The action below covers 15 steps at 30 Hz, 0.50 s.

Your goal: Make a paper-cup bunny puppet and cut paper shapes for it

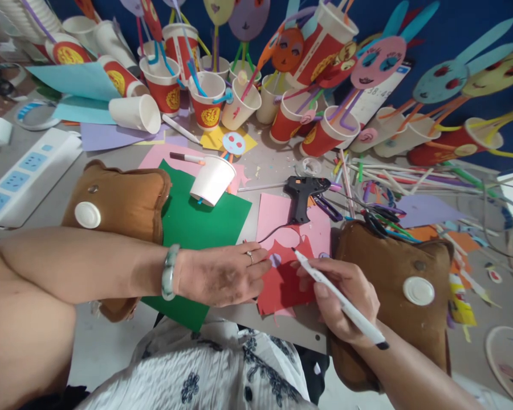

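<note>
My right hand (348, 299) grips a white marker pen (333, 291), its dark tip pointing up and left over the red paper (288, 285). Flat on the left edge of that paper lies my left hand (224, 276), fingers stretched out, with a ring and a green bangle. A small purple paper disc (275, 261) rests on the red sheet between the two hands. The red sheet has a curved cut-out along its top and lies over pink paper (271, 210). Green paper (196, 216) reaches under my left hand.
A black glue gun (304, 196) stands behind the red paper, beside scissors (378, 219). A white paper cup (214, 179) sits on the green sheet. Brown cushions (115, 199) flank the work area. Decorated cups (207, 97) line the back; a power strip (29, 176) lies left.
</note>
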Available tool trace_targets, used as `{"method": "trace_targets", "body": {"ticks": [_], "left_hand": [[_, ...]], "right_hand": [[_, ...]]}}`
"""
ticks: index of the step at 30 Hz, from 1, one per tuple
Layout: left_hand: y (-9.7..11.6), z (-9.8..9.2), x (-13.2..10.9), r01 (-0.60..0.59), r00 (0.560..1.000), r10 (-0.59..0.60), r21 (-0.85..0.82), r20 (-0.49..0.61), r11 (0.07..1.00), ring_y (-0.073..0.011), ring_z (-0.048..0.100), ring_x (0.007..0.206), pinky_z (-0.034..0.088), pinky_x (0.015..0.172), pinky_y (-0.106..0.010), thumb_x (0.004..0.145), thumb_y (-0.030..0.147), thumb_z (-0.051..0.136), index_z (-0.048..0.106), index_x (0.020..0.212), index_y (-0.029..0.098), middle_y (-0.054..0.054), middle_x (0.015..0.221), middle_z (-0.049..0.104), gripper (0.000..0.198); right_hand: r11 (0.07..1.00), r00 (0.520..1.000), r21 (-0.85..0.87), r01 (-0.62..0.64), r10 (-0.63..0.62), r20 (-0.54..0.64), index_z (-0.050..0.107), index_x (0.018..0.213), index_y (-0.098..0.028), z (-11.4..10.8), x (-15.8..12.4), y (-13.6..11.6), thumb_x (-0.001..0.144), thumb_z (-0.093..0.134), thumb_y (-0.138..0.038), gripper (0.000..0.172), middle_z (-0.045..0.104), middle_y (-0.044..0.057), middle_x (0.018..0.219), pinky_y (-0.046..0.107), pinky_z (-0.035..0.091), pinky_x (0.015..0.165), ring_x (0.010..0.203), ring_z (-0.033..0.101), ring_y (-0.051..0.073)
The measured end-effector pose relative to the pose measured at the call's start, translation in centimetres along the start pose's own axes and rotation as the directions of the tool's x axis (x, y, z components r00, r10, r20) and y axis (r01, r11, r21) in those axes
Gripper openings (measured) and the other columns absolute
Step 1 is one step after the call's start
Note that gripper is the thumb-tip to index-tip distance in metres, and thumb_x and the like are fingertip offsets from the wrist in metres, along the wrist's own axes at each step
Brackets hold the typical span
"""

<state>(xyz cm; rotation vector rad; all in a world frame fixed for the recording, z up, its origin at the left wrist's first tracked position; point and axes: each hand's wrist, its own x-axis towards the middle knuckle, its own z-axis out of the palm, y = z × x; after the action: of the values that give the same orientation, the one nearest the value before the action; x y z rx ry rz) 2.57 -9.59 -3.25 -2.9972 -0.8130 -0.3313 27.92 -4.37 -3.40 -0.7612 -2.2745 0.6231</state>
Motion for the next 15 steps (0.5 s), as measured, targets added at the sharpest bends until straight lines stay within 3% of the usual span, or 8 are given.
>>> {"method": "trace_targets", "body": {"ticks": [4,15], "left_hand": [[-0.1,-0.2,0.0,-0.006,1.0,0.006,0.024,-0.017,1.0,-0.0263,0.06,0.112,0.043,0.106,-0.044,0.095,0.023,0.049,0.068,0.093,0.011,-0.016,0.115,0.067,0.022],[0.0,-0.3,0.1,0.006,1.0,-0.006,0.0,-0.009,1.0,-0.0261,0.059,0.113,0.043,0.107,-0.044,0.095,0.02,0.049,0.065,0.099,0.01,-0.015,0.114,0.067,0.02]], "right_hand": [[0.981,0.985,-0.092,0.173,-0.17,0.04,0.062,0.099,-0.02,0.4,0.7,-0.8,0.083,0.065,-0.011,0.018,0.075,0.005,0.079,0.023,0.06,0.06,0.065,0.073,0.016],[0.983,0.99,-0.124,0.138,-0.131,0.059,0.057,0.091,-0.022,1.4,1.2,-0.6,0.088,0.057,-0.015,0.008,0.073,0.002,0.071,0.02,0.057,0.051,0.057,0.071,0.014]]}}
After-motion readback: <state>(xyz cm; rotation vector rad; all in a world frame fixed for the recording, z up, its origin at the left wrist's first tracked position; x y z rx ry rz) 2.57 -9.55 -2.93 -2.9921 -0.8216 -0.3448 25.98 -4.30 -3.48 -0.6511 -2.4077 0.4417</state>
